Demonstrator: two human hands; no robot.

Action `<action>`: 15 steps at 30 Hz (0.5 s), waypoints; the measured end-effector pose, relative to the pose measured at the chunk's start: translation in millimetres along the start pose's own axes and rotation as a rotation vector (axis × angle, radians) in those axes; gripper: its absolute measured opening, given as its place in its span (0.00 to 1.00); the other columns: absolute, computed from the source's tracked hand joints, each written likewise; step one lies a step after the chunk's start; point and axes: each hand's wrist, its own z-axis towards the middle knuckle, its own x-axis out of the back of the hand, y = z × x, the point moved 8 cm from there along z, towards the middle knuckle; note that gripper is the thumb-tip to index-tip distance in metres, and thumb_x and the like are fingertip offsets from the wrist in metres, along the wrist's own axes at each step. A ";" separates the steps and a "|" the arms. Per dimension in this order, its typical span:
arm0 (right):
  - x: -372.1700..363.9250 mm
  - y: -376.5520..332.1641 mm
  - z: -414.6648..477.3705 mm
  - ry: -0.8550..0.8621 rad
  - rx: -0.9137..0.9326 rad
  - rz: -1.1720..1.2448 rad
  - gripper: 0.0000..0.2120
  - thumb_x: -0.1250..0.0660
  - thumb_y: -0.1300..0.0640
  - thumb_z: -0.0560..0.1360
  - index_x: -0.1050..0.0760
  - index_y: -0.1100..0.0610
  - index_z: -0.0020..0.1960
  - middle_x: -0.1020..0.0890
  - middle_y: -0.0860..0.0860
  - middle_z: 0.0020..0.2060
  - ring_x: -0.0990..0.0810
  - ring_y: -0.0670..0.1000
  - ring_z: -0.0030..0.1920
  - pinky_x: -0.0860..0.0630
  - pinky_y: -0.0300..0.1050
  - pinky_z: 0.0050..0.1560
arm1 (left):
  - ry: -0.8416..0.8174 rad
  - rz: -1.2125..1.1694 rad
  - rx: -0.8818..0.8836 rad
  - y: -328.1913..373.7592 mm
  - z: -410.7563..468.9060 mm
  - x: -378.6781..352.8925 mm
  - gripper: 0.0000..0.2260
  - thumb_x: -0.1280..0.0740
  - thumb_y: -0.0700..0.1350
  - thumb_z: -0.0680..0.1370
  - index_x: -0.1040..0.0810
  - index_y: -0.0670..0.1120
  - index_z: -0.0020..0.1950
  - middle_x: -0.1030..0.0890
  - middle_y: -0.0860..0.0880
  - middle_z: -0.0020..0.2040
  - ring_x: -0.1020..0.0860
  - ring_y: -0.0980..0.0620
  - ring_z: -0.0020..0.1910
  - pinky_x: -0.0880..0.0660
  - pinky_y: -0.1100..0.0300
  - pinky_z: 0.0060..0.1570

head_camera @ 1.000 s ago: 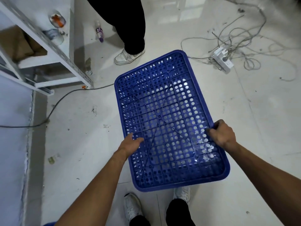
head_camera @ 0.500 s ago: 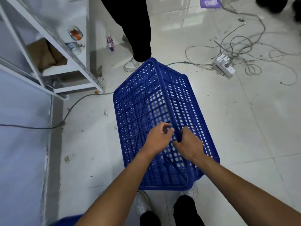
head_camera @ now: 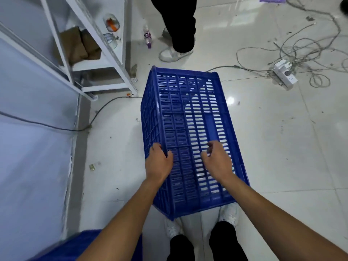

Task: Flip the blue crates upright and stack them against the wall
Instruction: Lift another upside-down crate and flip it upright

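One blue crate [head_camera: 190, 132] fills the middle of the frame, lying on its side with a slotted long wall facing up. Its near end stands over the wearer's two white shoes [head_camera: 230, 213] at the bottom centre. A second blue shape [head_camera: 90, 243], only partly in view, sits at the lower left edge; whether it is another crate cannot be told.

Two bare hands are on the crate. The left hand [head_camera: 159, 162] grips the upper left edge, fingers curled over the corner line and thumb on the top wall. The right hand [head_camera: 216, 161] rests on the slotted wall with its fingers loosely bent, not closed around anything.

In the upper left stands one white metal shelf [head_camera: 105, 63]. One plastic bottle [head_camera: 147, 37] lies on the tiled floor [head_camera: 282, 147] near another person's leg [head_camera: 180, 21] at the top centre. One white power strip [head_camera: 285, 75] lies among tangled cables at the upper right.
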 end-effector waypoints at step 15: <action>-81.3 61.7 48.2 -0.182 -0.373 0.053 0.32 0.33 0.37 0.74 0.28 0.62 0.64 0.20 0.59 0.56 0.21 0.61 0.54 0.25 0.53 0.58 | -0.050 0.019 0.239 -171.1 55.1 5.3 0.12 0.39 0.48 0.83 0.30 0.39 0.58 0.21 0.41 0.54 0.23 0.45 0.47 0.29 0.56 0.43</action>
